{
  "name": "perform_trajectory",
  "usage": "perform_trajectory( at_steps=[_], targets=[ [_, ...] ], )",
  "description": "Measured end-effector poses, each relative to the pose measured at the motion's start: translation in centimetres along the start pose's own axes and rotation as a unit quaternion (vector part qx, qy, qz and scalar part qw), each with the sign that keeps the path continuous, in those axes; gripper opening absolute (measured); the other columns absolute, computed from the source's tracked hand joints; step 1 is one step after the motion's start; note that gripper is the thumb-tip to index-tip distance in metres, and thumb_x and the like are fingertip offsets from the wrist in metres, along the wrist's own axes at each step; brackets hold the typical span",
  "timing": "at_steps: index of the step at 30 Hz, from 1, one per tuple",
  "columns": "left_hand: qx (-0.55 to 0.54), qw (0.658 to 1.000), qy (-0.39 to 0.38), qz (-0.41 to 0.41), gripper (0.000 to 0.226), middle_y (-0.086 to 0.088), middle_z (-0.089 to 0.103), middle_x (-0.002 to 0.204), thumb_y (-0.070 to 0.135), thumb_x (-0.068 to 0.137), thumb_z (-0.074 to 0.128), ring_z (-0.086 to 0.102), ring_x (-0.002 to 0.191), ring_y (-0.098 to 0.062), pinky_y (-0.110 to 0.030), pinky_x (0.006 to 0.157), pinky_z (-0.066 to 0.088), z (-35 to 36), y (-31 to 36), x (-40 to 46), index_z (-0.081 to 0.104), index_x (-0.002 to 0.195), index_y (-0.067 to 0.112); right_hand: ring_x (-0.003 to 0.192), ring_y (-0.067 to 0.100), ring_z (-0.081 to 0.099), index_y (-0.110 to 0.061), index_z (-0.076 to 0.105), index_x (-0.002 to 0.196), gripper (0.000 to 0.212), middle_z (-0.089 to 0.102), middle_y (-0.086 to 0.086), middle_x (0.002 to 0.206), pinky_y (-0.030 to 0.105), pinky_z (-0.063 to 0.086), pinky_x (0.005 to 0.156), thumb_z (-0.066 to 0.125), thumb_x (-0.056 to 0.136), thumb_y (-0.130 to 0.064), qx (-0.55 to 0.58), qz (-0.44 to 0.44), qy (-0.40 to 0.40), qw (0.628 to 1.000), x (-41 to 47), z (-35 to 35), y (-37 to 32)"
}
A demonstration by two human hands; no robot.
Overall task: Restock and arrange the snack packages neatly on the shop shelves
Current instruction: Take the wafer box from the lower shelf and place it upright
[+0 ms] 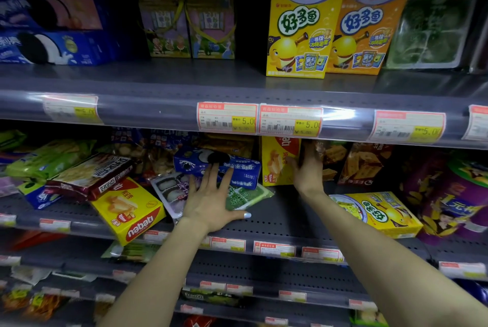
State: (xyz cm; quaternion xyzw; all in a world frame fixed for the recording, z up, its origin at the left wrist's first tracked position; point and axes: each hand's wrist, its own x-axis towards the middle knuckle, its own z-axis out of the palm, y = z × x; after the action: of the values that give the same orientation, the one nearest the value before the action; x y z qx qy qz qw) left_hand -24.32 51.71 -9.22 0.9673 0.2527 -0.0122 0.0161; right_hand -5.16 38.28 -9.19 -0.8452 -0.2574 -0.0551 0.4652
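- Your left hand (211, 202) lies flat, fingers spread, on the blue pack (224, 168) and green tray (245, 198), grasping nothing.
- Your right hand (307, 168) presses the upright yellow box (276, 163); whether it grips, you cannot tell.
- Both sit mid-shelf (285, 223), beside a tipped nabati box (129, 210).

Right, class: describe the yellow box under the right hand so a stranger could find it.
Find the middle shelf. Below its two red price tags, the right hand rests on an upright yellow wafer box. Its twin, the nabati box, lies flat further left.
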Motion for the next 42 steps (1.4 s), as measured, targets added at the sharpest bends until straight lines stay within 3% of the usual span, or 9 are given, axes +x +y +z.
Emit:
perform_trajectory(
  at_steps=[3, 8, 18, 21, 24, 27, 31, 37, 42],
  targets=[
    [-0.002, 1.0, 0.002, 0.002, 0.13, -0.008, -0.013, 0.16, 0.098, 0.042, 0.011, -0.009, 0.148, -0.027, -0.057, 0.115, -0.001, 0.2, -0.1, 0.0, -0.011, 0.151, 0.03, 0.118, 0.041, 0.049, -0.002, 0.04, 0.133, 0.049, 0.051, 0.022, 0.131, 0.043, 0.043, 0.094, 0.06, 0.091, -0.017, -0.011, 0.007, -0.002, 1.0, 0.1, 0.6, -0.4],
    [-0.019, 1.0, -0.007, 0.004, 0.112, -0.005, -0.013, 0.161, 0.085, 0.07, 0.042, -0.012, 0.148, -0.025, -0.056, 0.116, -0.002, -0.3, -0.2, -0.3, -0.014, 0.151, 0.032, 0.115, 0.043, 0.049, -0.002, 0.038, 0.134, 0.046, 0.049, 0.025, 0.129, 0.043, 0.041, 0.09, 0.056, 0.093, -0.014, -0.015, 0.016, -0.004, 1.0, -0.1, 1.0, -0.7],
    [-0.024, 0.999, 0.026, 0.021, 0.102, -0.005, -0.006, 0.162, 0.079, 0.078, 0.04, -0.007, 0.148, -0.025, -0.054, 0.116, -0.001, -0.3, -0.6, -0.9, -0.008, 0.152, 0.03, 0.124, 0.043, 0.04, -0.002, 0.034, 0.135, 0.051, 0.037, 0.025, 0.139, 0.043, 0.039, 0.095, 0.059, 0.092, -0.017, 0.003, 0.032, -0.004, 0.999, -1.4, 0.9, -1.0],
    [-0.025, 0.996, 0.075, 0.043, 0.087, -0.007, 0.008, 0.161, 0.073, 0.085, 0.033, 0.006, 0.148, -0.025, -0.049, 0.117, 0.006, -0.3, -0.8, -1.3, 0.003, 0.154, 0.028, 0.13, 0.04, 0.035, 0.001, 0.034, 0.137, 0.055, 0.034, 0.025, 0.142, 0.04, 0.033, 0.102, 0.059, 0.093, -0.019, 0.029, 0.03, 0.051, 0.998, -2.7, 0.5, -2.2],
    [-0.037, 0.986, 0.147, 0.069, 0.08, -0.01, 0.042, 0.146, 0.066, 0.081, 0.029, 0.041, 0.134, -0.03, -0.047, 0.109, 0.031, -0.1, -1.5, -2.3, 0.035, 0.146, 0.02, 0.111, 0.034, 0.05, -0.001, 0.05, 0.12, 0.035, 0.054, 0.019, 0.12, 0.03, 0.037, 0.083, 0.059, 0.092, -0.02, 0.081, 0.001, 0.086, 0.993, -4.4, 0.9, -3.2],
    [-0.042, 0.972, 0.212, 0.088, 0.058, -0.005, 0.062, 0.119, 0.056, 0.084, 0.042, 0.06, 0.107, -0.028, -0.04, 0.089, 0.049, 0.3, -3.0, -3.6, 0.059, 0.124, 0.017, 0.083, 0.025, 0.061, -0.011, 0.056, 0.095, 0.011, 0.062, 0.004, 0.085, 0.03, 0.042, 0.068, 0.061, 0.091, -0.021, 0.169, 0.017, 0.002, 0.985, -5.8, 2.1, -4.7],
    [-0.059, 0.96, 0.269, 0.058, 0.04, -0.001, 0.063, 0.11, 0.047, 0.087, 0.046, 0.058, 0.099, -0.023, -0.034, 0.081, 0.046, 0.2, -5.8, -5.9, 0.063, 0.11, 0.018, 0.066, 0.016, 0.053, -0.011, 0.059, 0.088, 0.008, 0.052, -0.002, 0.066, 0.028, 0.041, 0.064, 0.064, 0.089, -0.017, 0.192, 0.033, -0.166, 0.967, -7.2, 4.7, -7.2],
    [-0.147, 0.932, 0.303, -0.133, 0.032, -0.005, 0.062, 0.109, 0.037, 0.094, 0.047, 0.056, 0.099, -0.028, -0.041, 0.08, 0.046, 0.6, -13.1, -10.2, 0.063, 0.109, 0.014, 0.075, 0.016, 0.058, -0.017, 0.063, 0.095, 0.013, 0.063, 0.001, 0.079, 0.025, 0.043, 0.064, 0.065, 0.087, -0.027, 0.098, -0.027, -0.296, 0.95, -9.1, 8.1, -12.3],
    [-0.26, 0.901, 0.226, -0.264, 0.051, -0.014, 0.052, 0.133, 0.044, 0.097, 0.044, 0.049, 0.119, -0.034, -0.045, 0.091, 0.045, 2.4, -15.9, -10.7, 0.049, 0.135, 0.011, 0.096, 0.028, 0.06, -0.017, 0.06, 0.101, 0.028, 0.065, 0.008, 0.1, 0.033, 0.045, 0.069, 0.055, 0.087, -0.04, -0.173, -0.116, -0.298, 0.932, -9.7, 9.9, -15.1]
  ],
)
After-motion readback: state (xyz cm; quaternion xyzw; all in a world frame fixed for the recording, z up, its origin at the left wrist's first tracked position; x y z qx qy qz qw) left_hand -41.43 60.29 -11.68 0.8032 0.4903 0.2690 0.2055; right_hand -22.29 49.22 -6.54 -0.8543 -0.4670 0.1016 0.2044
